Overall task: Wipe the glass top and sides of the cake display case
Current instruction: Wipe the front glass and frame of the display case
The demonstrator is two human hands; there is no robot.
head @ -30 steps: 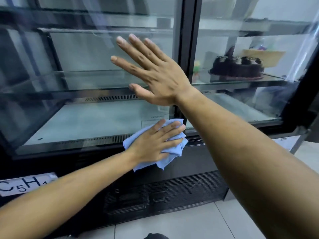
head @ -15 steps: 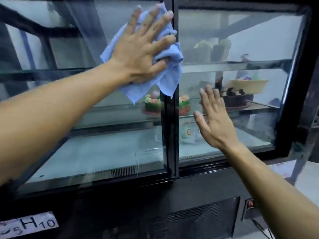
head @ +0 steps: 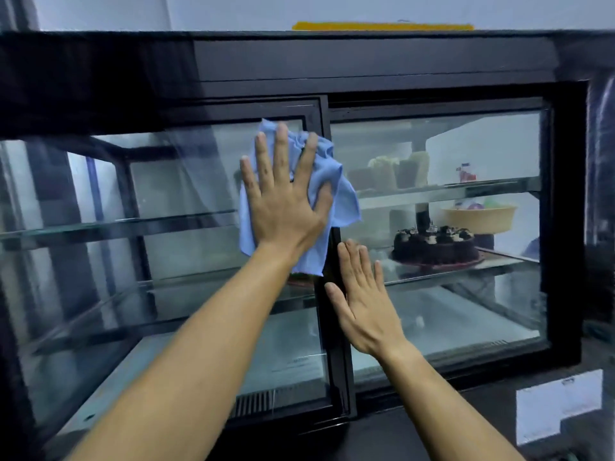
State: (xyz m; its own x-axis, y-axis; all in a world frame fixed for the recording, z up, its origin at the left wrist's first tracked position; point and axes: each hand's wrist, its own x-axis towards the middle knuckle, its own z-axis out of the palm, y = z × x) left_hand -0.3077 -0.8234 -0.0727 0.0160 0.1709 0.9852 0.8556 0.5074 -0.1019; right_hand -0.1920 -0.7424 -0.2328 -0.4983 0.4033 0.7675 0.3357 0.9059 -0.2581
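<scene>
Pale wall behind, black-framed cake display case (head: 382,66) filling the view, two sliding glass panes meeting at a dark vertical post (head: 324,128) near centre. Left hand (head: 283,201) flat, fingers straight and spread, pressing blue cloth (head: 336,191) onto upper right corner of left pane (head: 166,211); cloth edge lapping over the post onto right pane (head: 466,144). Right hand (head: 362,307) flat, fingers straight and together, palm against right pane just beside the post, lower than the left hand; holding nothing, apparently bracing. Hands near each other, not touching. Chocolate cake (head: 436,244) on middle shelf inside, behind right pane; tan bowl (head: 479,217) behind it. Judged step: wiping front glass, cloth near top limit of left pane. Key relation: unwiped glass lying mostly below and left of the cloth hand on the left pane, and across the post to the right; panes taller than the reach of one stroke, so long vertical passes downward suited. Left hand nearer the top; right hand nearer the right pane but without cloth. Top surface of case above both hands, seen only edge-on. Risk: cloth snagging on the post edge.
</scene>
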